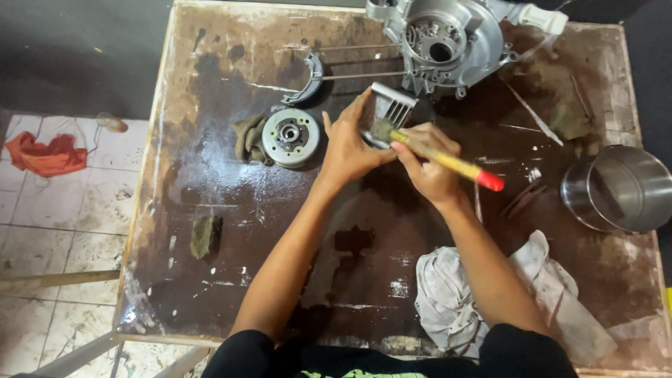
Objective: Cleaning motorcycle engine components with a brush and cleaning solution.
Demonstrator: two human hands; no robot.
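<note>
I see no packages, labels or signs, so I start with the biggest thing: the worktop (210,210), a wet, stained brown board filling most of the frame, with tiled floor and an orange rag (45,154) at the left edge. At the top centre-right lies a grey cast-metal engine casing (448,42) with a round opening. At the right edge stands a shiny steel pot (619,189), and at the lower right a crumpled white cloth (455,294) runs partly under my right forearm. Left of centre I make out a round metal rotor (290,136) resting against a dark wadded rag (246,138), a curved metal piece (311,77) above it, and a small dark sponge (206,236) lower left. In the middle of the frame, just below the casing, my left hand (350,147) is closed around a small silver finned metal part (388,112), held tilted above the worktop. My right hand (427,164) grips a brush (441,157) with a yellow handle and red end; its dirty bristles touch the finned part's lower edge. Both forearms reach up from the bottom of the frame, hands touching.
</note>
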